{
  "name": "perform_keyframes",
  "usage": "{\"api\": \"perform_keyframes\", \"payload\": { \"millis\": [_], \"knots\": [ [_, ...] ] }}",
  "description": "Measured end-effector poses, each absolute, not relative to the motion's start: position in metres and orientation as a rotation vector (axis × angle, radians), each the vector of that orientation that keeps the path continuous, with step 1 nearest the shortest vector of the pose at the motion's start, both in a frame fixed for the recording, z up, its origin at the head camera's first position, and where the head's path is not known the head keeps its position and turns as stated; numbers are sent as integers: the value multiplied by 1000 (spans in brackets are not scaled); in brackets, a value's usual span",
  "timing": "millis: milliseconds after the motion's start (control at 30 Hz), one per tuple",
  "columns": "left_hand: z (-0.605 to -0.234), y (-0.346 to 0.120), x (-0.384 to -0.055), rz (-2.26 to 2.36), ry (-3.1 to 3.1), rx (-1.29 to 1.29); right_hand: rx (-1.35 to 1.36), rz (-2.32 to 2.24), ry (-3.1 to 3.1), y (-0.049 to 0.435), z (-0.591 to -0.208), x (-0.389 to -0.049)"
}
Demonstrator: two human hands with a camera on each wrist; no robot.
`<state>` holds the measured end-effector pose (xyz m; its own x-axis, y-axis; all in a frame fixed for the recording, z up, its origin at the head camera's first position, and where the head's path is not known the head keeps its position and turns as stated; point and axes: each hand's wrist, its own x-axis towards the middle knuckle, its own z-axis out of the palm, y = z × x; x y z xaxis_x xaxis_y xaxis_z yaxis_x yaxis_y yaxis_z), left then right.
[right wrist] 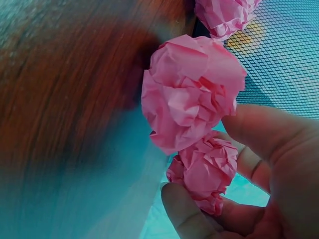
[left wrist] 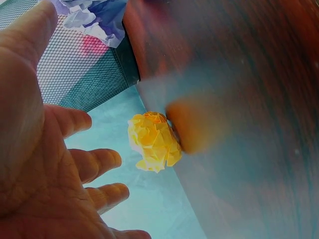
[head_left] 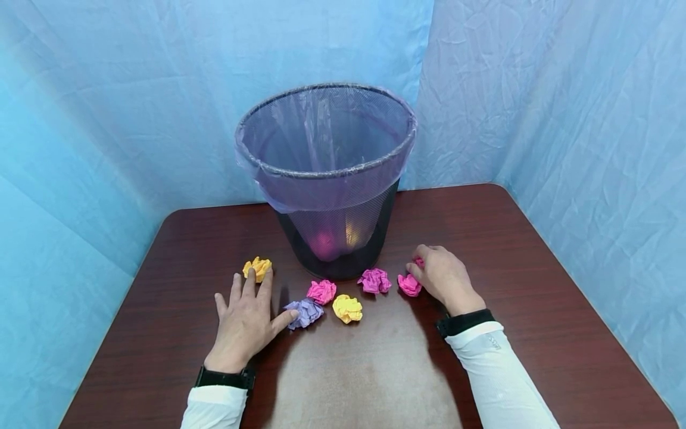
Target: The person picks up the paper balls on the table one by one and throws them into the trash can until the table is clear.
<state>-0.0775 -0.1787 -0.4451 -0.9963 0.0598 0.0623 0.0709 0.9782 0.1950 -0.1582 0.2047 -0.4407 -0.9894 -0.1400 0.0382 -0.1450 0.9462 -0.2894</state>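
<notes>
My left hand [head_left: 243,328] is spread with straight fingers over the table's left part. Its fingertips overlap an orange-yellow crumpled paper ball [head_left: 257,268] in the head view, while the left wrist view shows a gap between fingers and that ball [left wrist: 154,142]. The left thumb lies right at a purple paper ball [head_left: 305,313]. On the right, my right hand [head_left: 446,279] has its fingers curled round a small pink paper ball [right wrist: 205,172], mostly hidden in the head view. Another pink paper ball [head_left: 409,285] sits just in front, near the right thumb tip.
A black mesh wastebasket [head_left: 289,232] with a translucent purple liner [head_left: 327,190] stands at the back middle; pink and yellow shapes show through its mesh. Before it lie a pink ball [head_left: 322,292], a yellow ball [head_left: 348,308] and a magenta ball [head_left: 374,281]. Blue cloth [head_left: 161,107] surrounds the dark wooden table [head_left: 536,310].
</notes>
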Motion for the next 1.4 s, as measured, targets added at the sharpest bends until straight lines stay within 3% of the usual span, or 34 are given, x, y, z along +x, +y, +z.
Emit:
{"api": "perform_keyframes", "payload": {
  "millis": [1400],
  "knots": [
    [-424,-178,-82,-274,-3030,-159,235,539,-2906,203,-422,-158]
  ]
}}
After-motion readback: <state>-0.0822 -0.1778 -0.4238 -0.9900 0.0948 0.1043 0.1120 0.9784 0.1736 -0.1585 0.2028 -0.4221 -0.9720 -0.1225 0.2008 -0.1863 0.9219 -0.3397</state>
